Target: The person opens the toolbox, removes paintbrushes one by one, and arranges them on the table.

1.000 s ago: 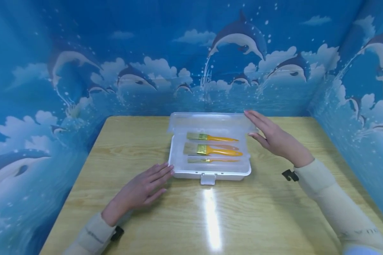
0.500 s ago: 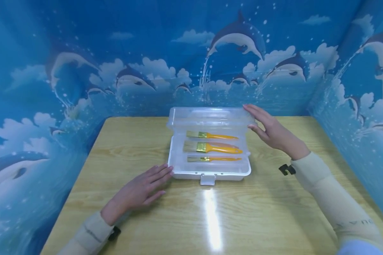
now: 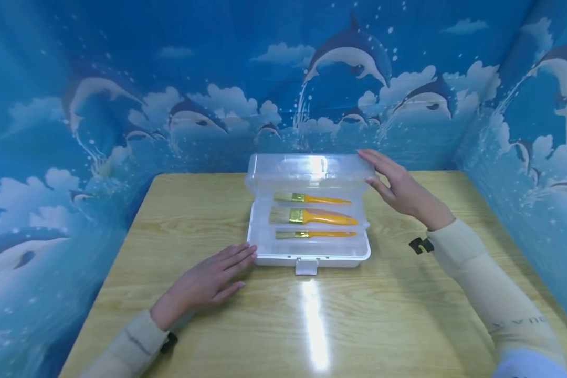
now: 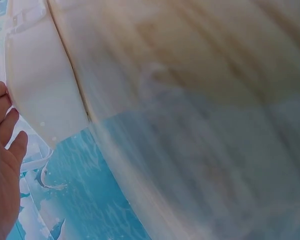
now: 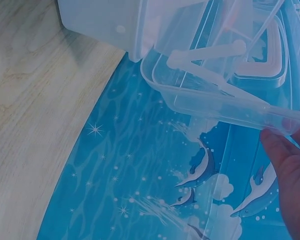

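A white plastic storage box [image 3: 312, 259] with a translucent hinged lid [image 3: 283, 167] sits on the table, its lid raised at the back. Inside lie a wide paintbrush [image 3: 328, 217] and, on either side of it, two narrower paintbrushes [image 3: 328, 200], all with orange handles. My right hand [image 3: 403, 191] holds the lid's right end between thumb and fingers. In the right wrist view, the thumb and fingers meet at the lid's rim [image 5: 215, 107], above a white hinge arm [image 5: 205, 72]. My left hand [image 3: 208, 278] lies with straight fingers, fingertips at the box's front left corner.
A latch [image 3: 307, 267] hangs down at the box's front. The wooden table [image 3: 208, 205] ends just behind the box, against a blue dolphin-print curtain [image 3: 217, 142] that also runs along both sides. Light reflects off the tabletop in front.
The lid's top edge has risen in the head view, with my right hand following it slightly up and left. The left hand stays at the box corner.
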A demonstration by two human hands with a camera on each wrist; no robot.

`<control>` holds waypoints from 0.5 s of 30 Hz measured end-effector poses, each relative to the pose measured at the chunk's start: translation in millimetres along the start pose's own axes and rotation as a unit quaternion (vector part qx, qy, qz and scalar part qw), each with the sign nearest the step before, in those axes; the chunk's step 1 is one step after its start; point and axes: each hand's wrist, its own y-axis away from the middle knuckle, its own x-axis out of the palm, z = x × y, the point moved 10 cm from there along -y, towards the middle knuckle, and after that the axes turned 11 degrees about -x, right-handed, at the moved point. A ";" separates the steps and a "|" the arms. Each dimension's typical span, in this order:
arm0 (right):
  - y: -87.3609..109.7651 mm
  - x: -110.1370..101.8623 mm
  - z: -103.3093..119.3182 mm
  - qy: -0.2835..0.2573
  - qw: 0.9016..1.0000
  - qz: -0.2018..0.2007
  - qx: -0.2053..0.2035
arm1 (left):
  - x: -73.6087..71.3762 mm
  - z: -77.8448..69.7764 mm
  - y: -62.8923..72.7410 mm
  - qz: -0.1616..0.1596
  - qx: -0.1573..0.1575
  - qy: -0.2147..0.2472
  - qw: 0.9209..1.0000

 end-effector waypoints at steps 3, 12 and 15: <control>-1.6 -0.1 -2.7 -0.004 1.000 -0.002 0.005 | -0.7 0.4 -0.5 -0.004 0.003 -0.002 1.000; -7.4 0.2 -10.4 -0.020 1.000 -0.010 0.015 | 2.2 1.8 -2.0 0.001 -0.004 0.001 1.000; -8.2 -0.5 -12.4 -0.027 0.999 -0.014 0.019 | 4.3 2.6 -3.0 0.004 -0.010 0.003 1.000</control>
